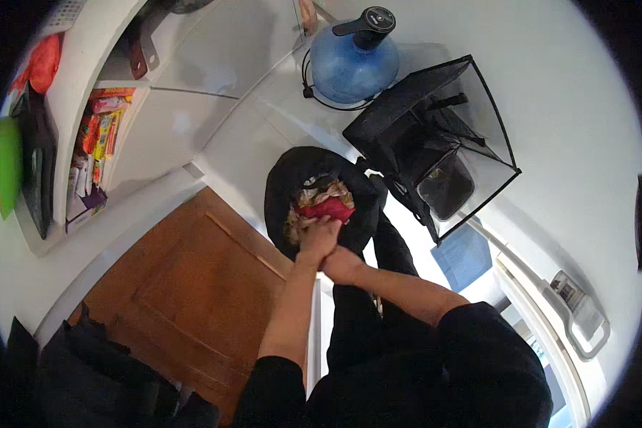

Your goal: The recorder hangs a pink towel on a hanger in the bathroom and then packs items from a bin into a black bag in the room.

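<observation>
A round bin lined with a black bag (286,166) stands before me, filled with crumpled waste. Brownish crumpled paper (327,193) and a red wrapper (331,208) show at its top. My left hand (321,235) presses down on the waste at the lower edge of the red wrapper, its fingers spread and partly hidden among the waste. Around my left wrist, my right hand (342,265) is closed. Both forearms reach down into the bin's mouth from black sleeves.
A blue water jug (353,69) with a black pump stands behind the bin. Right of it is a black mesh-sided basket (401,123) holding a dark tray (446,184). A brown wooden door (192,289) lies left, below shelves of packets (99,134). A white handled holder (578,315) hangs at right.
</observation>
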`<state>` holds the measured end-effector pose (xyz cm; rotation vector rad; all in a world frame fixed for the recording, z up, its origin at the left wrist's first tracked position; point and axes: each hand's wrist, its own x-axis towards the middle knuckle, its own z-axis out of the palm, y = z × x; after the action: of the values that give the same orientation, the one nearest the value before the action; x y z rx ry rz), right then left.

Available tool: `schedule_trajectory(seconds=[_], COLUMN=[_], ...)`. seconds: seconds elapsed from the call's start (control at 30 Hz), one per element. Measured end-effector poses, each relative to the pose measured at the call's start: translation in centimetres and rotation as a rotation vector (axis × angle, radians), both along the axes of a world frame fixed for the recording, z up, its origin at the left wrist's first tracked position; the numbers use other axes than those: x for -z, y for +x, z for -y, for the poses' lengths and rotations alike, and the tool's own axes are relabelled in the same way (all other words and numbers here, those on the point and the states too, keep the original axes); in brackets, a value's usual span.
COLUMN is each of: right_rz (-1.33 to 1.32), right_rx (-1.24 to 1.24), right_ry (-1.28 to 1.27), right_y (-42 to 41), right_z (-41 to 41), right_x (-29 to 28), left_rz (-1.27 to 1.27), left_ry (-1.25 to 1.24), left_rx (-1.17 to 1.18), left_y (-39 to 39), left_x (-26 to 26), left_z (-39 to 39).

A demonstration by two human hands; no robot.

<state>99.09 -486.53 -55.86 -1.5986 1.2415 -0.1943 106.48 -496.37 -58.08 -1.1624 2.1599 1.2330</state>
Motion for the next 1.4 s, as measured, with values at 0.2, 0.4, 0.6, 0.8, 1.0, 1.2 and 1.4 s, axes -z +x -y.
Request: schedule_trajectory(seconds=[0.2,0.4,0.6,0.8,1.0,1.2,1.4], right_rz=[-0.337,-0.461,-0.203,-0.395,-0.753,-0.636,-0.614], right_rx=[-0.133,-0.106,0.003,0.799,0.656,0.956,0.879], right_ry=[-0.062,0.026,0.100,0.154,0.435,0.378,0.520], right_y=[-7.7,-5.0,-1.4,-6.8,-5.8,-7.8,-11.6], right_z=[1.4,1.6,0.6,4.6,3.5,0.0,-3.0], right_x=[-0.8,-4.4,-12.8,-2.4,3.2,2.3,-1.1], left_rz=[0.143,0.448,0.510,0.298,0.024,-0.126,-0.042], left_ry=[0.103,0.301,0.153,0.054,0.141,-0.363,-0.474], left_rx=[-0.076,-0.157,-0.175,-0.155,-0.103,-0.315,-0.454], left_y=[1.2,-1.1,1.4,0.7,0.0,-2.2,-1.1], left_x=[2.3,0.3,0.4,-0.7,-3.0,-6.4,-6.8], left_z=[0.5,2.2,1.2,-1.1,-3.6,3.2,7.0])
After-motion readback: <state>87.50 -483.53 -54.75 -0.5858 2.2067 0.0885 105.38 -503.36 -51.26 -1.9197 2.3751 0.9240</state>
